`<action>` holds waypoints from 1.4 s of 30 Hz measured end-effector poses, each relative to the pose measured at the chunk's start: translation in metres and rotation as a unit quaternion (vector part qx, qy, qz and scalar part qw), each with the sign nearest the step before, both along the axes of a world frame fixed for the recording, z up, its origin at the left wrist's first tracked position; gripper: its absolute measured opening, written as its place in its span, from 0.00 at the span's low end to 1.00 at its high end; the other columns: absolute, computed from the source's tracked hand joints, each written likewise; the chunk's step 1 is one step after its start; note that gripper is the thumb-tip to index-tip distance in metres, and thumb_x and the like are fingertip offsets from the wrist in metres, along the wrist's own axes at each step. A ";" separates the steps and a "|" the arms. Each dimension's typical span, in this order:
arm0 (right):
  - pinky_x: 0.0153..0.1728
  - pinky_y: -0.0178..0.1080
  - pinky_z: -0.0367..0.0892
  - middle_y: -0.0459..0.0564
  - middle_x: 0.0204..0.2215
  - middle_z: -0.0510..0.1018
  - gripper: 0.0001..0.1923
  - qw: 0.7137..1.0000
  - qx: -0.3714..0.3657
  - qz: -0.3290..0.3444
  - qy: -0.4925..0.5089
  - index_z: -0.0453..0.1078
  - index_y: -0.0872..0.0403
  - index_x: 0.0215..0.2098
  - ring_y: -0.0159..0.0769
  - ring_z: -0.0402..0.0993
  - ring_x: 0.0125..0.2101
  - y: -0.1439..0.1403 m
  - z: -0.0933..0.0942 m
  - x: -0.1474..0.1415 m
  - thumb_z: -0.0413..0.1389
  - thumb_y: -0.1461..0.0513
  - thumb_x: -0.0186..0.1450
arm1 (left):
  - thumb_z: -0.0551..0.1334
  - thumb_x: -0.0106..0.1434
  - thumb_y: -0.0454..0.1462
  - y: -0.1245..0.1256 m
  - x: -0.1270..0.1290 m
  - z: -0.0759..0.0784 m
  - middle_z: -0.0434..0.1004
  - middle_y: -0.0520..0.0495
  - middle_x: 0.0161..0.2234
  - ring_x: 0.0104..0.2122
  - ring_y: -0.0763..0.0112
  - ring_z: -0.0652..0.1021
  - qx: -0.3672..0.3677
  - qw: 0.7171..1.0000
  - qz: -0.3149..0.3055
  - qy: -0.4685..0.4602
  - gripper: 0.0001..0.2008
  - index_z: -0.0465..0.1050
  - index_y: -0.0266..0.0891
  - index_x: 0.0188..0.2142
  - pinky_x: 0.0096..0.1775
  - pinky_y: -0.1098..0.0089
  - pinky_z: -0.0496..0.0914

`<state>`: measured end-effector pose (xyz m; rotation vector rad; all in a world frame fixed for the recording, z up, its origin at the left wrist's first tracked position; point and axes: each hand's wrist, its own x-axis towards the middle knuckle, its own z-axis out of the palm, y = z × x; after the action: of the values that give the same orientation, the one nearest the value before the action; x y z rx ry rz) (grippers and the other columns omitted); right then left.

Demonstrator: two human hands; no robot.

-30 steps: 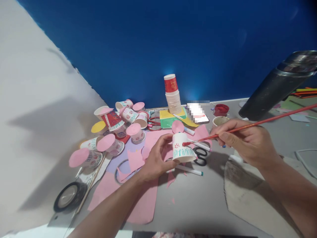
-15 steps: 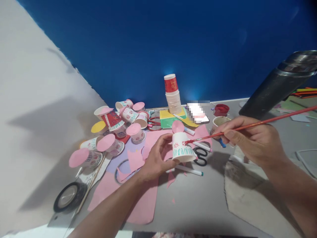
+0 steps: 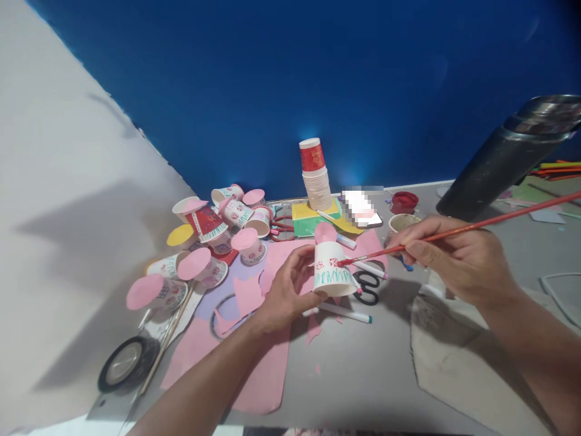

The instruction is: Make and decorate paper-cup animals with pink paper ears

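Observation:
My left hand (image 3: 288, 287) grips a white paper cup (image 3: 327, 278) turned bottom up, its rim facing down toward me. Green zigzag strokes run along the rim, and red dotted clusters mark the side. A pink paper disc (image 3: 325, 232) shows at the cup's top. In my right hand (image 3: 458, 254) is a long red paintbrush (image 3: 436, 238), closed between thumb and fingers. The brush's red tip touches the cup's side beside a red cluster. Below and behind the cup lie a green-tipped marker (image 3: 347, 312) and black-handled scissors (image 3: 367, 287).
Several decorated cups with pink discs (image 3: 195, 263) crowd the left. A cup stack (image 3: 315, 175) stands at the back near a phone (image 3: 363, 209). A black flask (image 3: 503, 160), a red jar (image 3: 405, 202), a cloth (image 3: 454, 363) and a tape roll (image 3: 122, 363) are around.
The red cluster by the brush tip looks fuller, with more red dabs. The cup and both hands have barely shifted.

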<state>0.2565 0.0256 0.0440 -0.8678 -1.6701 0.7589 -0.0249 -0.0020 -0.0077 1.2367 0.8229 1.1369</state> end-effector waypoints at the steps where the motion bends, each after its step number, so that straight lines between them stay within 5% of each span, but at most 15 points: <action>1: 0.25 0.44 0.72 0.48 0.29 0.82 0.06 1.000 0.000 -0.007 0.001 0.78 0.43 0.33 0.40 0.76 0.26 0.000 0.000 0.000 0.62 0.57 0.69 | 0.77 0.52 0.33 0.000 0.000 0.000 0.71 0.41 0.62 0.65 0.47 0.68 -0.005 1.000 0.001 -0.001 0.36 0.69 0.46 0.59 0.65 0.49 0.63; 12: 0.21 0.45 0.61 0.48 0.29 0.83 0.05 0.992 -0.040 -0.039 0.111 0.79 0.39 0.39 0.40 0.70 0.23 0.002 -0.003 -0.005 0.61 0.53 0.70 | 0.79 0.51 0.36 0.000 0.002 0.008 0.70 0.39 0.62 0.64 0.46 0.69 -0.036 0.999 -0.008 -0.012 0.39 0.68 0.47 0.60 0.62 0.49 0.65; 16: 0.27 0.46 0.69 0.50 0.37 0.84 0.10 0.998 -0.056 -0.033 0.011 0.80 0.40 0.44 0.42 0.76 0.30 -0.001 -0.010 -0.013 0.59 0.49 0.70 | 0.80 0.51 0.37 0.001 0.003 0.006 0.71 0.40 0.61 0.63 0.48 0.71 -0.016 0.999 -0.034 -0.031 0.39 0.67 0.47 0.59 0.61 0.51 0.66; 22: 0.49 0.53 0.75 0.56 0.54 0.80 0.45 0.979 0.019 0.058 -0.195 0.66 0.44 0.66 0.54 0.78 0.49 -0.009 -0.030 -0.027 0.74 0.47 0.54 | 0.78 0.54 0.37 -0.001 0.005 0.000 0.71 0.39 0.62 0.62 0.48 0.72 -0.008 0.996 -0.077 -0.049 0.38 0.65 0.49 0.61 0.59 0.52 0.69; 29: 0.50 0.58 0.74 0.59 0.56 0.79 0.41 0.954 0.122 0.050 -0.271 0.62 0.46 0.67 0.59 0.77 0.53 -0.006 -0.036 -0.030 0.71 0.57 0.60 | 0.79 0.53 0.38 -0.008 0.000 0.010 0.54 0.42 0.73 0.70 0.44 0.62 0.062 0.992 -0.075 0.079 0.49 0.59 0.55 0.69 0.68 0.47 0.60; 33: 0.51 0.59 0.74 0.59 0.55 0.80 0.42 0.941 0.138 0.076 -0.299 0.61 0.46 0.68 0.58 0.77 0.53 -0.006 -0.034 -0.033 0.71 0.59 0.60 | 0.78 0.54 0.39 -0.008 -0.004 0.014 0.60 0.42 0.71 0.70 0.44 0.62 0.131 0.967 -0.038 0.215 0.46 0.61 0.54 0.69 0.69 0.46 0.58; 37: 0.50 0.56 0.74 0.58 0.57 0.79 0.42 0.950 0.119 0.086 -0.277 0.62 0.47 0.69 0.56 0.77 0.52 -0.007 -0.029 -0.032 0.71 0.56 0.60 | 0.75 0.55 0.35 -0.004 -0.005 0.008 0.66 0.43 0.66 0.66 0.46 0.67 0.167 0.954 -0.011 0.248 0.42 0.64 0.53 0.66 0.66 0.49 0.62; 42: 0.44 0.47 0.73 0.50 0.45 0.83 0.15 0.980 0.104 0.003 -0.170 0.76 0.43 0.56 0.43 0.79 0.41 -0.011 -0.016 -0.022 0.56 0.59 0.74 | 0.75 0.54 0.34 -0.002 -0.004 0.009 0.67 0.43 0.64 0.64 0.49 0.69 0.128 0.972 0.012 0.198 0.37 0.67 0.50 0.62 0.63 0.51 0.66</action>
<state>0.2349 0.0145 0.0278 -0.8776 -2.0122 0.4431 -0.0284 -0.0037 0.0010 1.7094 1.0092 1.0526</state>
